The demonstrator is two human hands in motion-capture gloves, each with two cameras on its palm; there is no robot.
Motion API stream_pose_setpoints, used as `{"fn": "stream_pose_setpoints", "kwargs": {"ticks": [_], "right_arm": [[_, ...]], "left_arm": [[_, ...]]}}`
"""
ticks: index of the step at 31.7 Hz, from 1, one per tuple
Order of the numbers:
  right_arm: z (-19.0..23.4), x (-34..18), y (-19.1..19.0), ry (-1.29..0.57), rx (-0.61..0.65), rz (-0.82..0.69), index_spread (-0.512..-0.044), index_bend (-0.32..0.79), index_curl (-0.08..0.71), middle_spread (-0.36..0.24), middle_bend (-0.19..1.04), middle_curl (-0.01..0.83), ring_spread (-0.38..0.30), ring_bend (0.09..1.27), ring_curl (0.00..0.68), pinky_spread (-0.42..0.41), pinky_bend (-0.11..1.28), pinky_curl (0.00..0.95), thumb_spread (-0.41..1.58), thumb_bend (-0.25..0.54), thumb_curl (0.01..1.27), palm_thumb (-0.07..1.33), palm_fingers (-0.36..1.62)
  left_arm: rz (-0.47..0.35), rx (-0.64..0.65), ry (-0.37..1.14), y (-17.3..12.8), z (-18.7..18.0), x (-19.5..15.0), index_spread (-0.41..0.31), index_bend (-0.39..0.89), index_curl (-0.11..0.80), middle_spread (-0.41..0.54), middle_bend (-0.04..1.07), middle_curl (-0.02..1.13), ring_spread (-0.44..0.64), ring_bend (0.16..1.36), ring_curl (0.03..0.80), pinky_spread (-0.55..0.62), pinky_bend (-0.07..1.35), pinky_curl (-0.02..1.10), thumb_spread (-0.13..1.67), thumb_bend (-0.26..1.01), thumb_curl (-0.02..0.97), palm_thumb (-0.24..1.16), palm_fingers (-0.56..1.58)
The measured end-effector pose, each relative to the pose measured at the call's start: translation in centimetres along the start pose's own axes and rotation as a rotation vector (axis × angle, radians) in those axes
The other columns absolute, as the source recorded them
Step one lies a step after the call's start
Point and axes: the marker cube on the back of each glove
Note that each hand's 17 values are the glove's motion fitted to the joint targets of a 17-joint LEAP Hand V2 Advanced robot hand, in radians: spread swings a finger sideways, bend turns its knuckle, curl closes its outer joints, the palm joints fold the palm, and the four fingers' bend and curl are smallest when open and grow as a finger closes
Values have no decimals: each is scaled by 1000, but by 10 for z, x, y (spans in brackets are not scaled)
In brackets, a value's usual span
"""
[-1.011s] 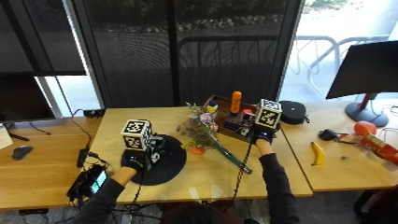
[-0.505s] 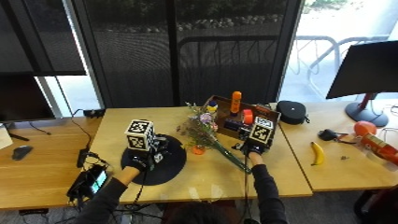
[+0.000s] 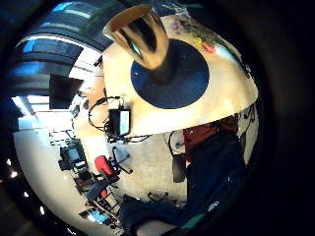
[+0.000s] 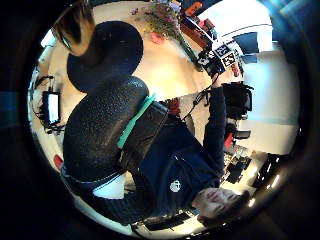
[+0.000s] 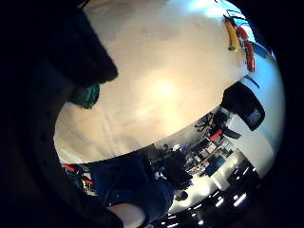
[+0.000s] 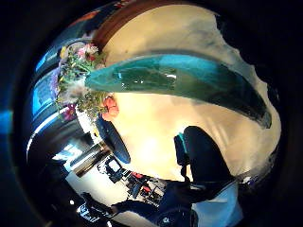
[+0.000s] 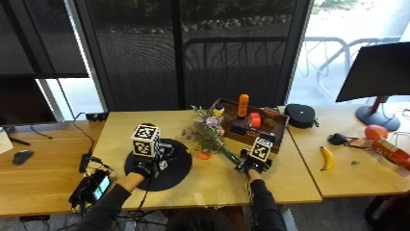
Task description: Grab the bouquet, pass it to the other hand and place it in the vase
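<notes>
The bouquet [image 7: 208, 134] of pink and purple flowers lies on the wooden table [image 7: 282, 185], its green stems [image 7: 229, 156] pointing toward me. My right hand [image 7: 253, 167] is lowered over the stem end. In the right thumb side view the green stem wrap [image 6: 180, 80] runs close across the palm, and the thumb [image 6: 203, 156] stands apart from it with bare table between. The shiny vase [image 3: 142, 39] stands upright on a round black mat [image 7: 176, 168]. My left hand [image 7: 144, 168] rests at the mat's near edge beside the vase, fingers relaxed and holding nothing.
Behind the bouquet a brown tray [image 7: 272, 137] holds an orange bottle [image 7: 243, 106] and small items. A black round case [image 7: 300, 115] and a banana [image 7: 327, 158] lie to the right, with a monitor [image 7: 378, 72] beyond. A phone [image 7: 93, 185] lies at the left.
My right hand has come back toward me along the stems, from beside the tray down to the stem end. The left hand has stayed by the vase.
</notes>
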Motion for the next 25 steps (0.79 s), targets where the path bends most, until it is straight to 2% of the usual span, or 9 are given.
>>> {"fn": "stream_pose_setpoints", "kwargs": {"ticks": [2,3,5,11,13,15,19,22,25], "right_arm": [[5,0,-4,6,19,35,-266,98,227,-122,234,395,-170,496,370,41,428,353,1038,-15,368,676,723],[7,0,-5,9,23,56,-257,37,206,-120,247,399,-171,506,372,42,443,355,1037,-2,374,703,692],[11,0,-5,16,14,92,-250,23,191,-117,259,406,-170,513,376,45,461,361,1039,0,381,726,672],[22,-6,-4,68,-12,107,-237,41,161,-113,282,420,-170,537,385,57,486,365,1058,5,400,791,643],[23,-9,-8,56,20,105,-244,115,178,-112,269,419,-176,529,385,65,473,362,1070,32,416,851,663],[25,-11,-11,30,50,124,-247,218,218,-136,312,438,-203,529,384,61,379,332,1040,80,454,953,777],[25,-16,-15,7,107,159,-256,289,265,-159,322,455,-230,521,384,-112,334,319,873,83,511,1038,999],[29,-13,-7,73,79,268,-254,303,297,-169,317,469,-240,516,399,-188,330,331,780,73,542,1069,1090],[32,-13,0,175,98,319,-250,298,331,-180,310,483,-239,559,432,-239,394,364,889,98,533,1109,1255]], "left_arm": [[1,-4,-3,-1,2,0,-1,157,304,301,183,284,399,570,248,407,403,312,1216,-19,232,98,93],[-1,-10,-6,-3,4,0,-1,157,305,301,183,285,399,570,248,407,403,313,1216,-18,233,97,93],[-6,-24,-17,-5,8,-1,-1,157,307,301,182,287,400,570,249,407,402,314,1215,-17,234,95,92],[-1,-46,-35,-9,14,1,-1,156,312,301,182,292,402,570,251,408,402,318,1213,-16,237,92,91],[3,-49,-37,-8,14,3,-1,156,314,301,181,294,402,570,252,408,402,319,1213,-16,238,92,90],[5,-53,-40,-9,15,4,-1,156,315,301,181,295,403,571,253,408,402,320,1212,-16,238,91,90],[16,-54,-43,-7,15,8,-1,155,317,301,181,298,403,571,254,408,402,322,1212,-16,240,90,89],[14,-58,-42,-5,14,8,-1,155,319,301,181,299,404,571,255,408,401,323,1212,-16,241,90,88],[7,-59,-41,-6,16,6,-1,158,320,302,180,300,404,570,256,408,400,324,1210,-16,242,89,89]]}}
